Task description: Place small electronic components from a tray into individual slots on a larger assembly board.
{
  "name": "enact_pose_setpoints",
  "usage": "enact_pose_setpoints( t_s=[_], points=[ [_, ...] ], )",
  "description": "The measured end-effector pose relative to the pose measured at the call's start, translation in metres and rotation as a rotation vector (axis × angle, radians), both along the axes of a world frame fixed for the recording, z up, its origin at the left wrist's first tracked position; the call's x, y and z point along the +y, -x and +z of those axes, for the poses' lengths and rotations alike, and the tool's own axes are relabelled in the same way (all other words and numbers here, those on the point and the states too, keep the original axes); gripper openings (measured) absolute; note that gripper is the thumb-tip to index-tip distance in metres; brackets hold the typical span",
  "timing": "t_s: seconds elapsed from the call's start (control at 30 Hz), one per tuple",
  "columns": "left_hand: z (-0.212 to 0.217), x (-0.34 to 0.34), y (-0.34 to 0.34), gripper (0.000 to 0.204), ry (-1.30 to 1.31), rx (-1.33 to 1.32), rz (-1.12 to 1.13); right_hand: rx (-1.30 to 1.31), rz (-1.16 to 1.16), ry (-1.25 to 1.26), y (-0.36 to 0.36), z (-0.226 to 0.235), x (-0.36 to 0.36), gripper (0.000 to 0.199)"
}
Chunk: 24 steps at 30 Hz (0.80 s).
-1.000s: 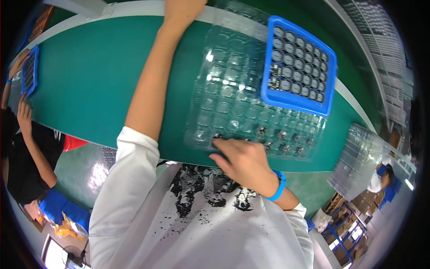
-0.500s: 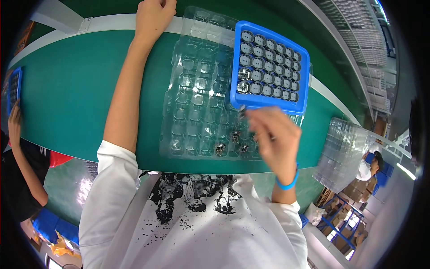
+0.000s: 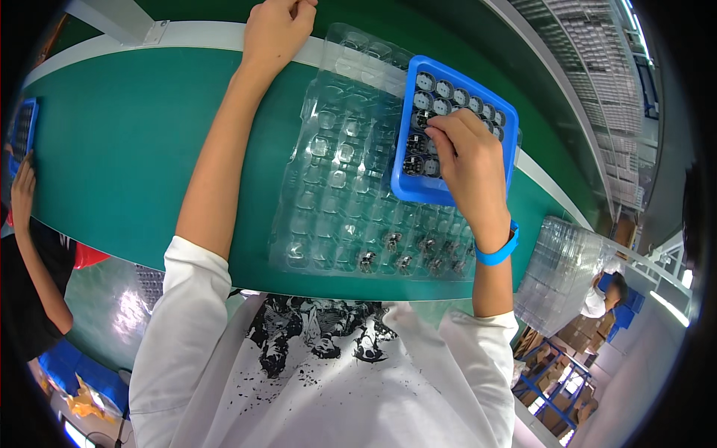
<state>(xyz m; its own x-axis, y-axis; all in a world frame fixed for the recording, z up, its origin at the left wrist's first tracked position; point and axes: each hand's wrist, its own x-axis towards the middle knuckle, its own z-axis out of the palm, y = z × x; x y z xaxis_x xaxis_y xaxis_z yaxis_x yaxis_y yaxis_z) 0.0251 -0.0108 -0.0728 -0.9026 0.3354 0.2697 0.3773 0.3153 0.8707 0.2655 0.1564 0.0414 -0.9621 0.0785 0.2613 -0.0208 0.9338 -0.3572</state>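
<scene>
Along the near edge of the clear blister tray (image 3: 336, 187) few pockets hold parts; right hand (image 3: 467, 160) pinches into the blue tray (image 3: 508, 127), grip contents unclear, left hand (image 3: 275, 26) curled narrow

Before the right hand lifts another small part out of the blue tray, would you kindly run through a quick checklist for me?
1. Right hand over the blue tray, fingers down among its parts: ok.
2. Part actually pinched: cannot tell, fingers hide it.
3. Left hand at the far edge of the clear blister tray: ok.
4. Empty pockets left in the clear tray: ok, only the near row holds parts.
5. Blue tray resting flat on the clear tray's far right corner: cannot tell.
</scene>
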Motion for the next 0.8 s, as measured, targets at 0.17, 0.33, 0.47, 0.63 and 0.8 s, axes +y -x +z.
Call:
enact_pose_setpoints(
  t_s=[0.17,0.33,0.47,0.63,0.8],
  points=[
    [0.0015,0.0017,-0.0014,0.024,-0.009,0.001,0.011,-0.053,-0.014,-0.016,0.001,-0.003,-0.0012,0.009],
    [0.0014,0.002,-0.0018,0.024,-0.003,0.007,0.016,-0.068,0.002,-0.015,0.0018,-0.0024,-0.0017,0.009],
    [-0.0003,0.0018,-0.0004,0.024,-0.004,0.013,0.011,-0.064,0.024,-0.009,0.0012,-0.0036,-0.0011,0.009],
    [-0.0001,0.0032,-0.0017,0.024,-0.026,0.022,0.01,-0.082,0.011,-0.026,0.0,-0.0032,-0.0022,0.012],
    [0.0,0.0011,-0.0015,0.025,-0.005,0.001,0.014,-0.074,-0.085,0.158,-0.0034,-0.0031,0.0073,0.013]
  ],
)
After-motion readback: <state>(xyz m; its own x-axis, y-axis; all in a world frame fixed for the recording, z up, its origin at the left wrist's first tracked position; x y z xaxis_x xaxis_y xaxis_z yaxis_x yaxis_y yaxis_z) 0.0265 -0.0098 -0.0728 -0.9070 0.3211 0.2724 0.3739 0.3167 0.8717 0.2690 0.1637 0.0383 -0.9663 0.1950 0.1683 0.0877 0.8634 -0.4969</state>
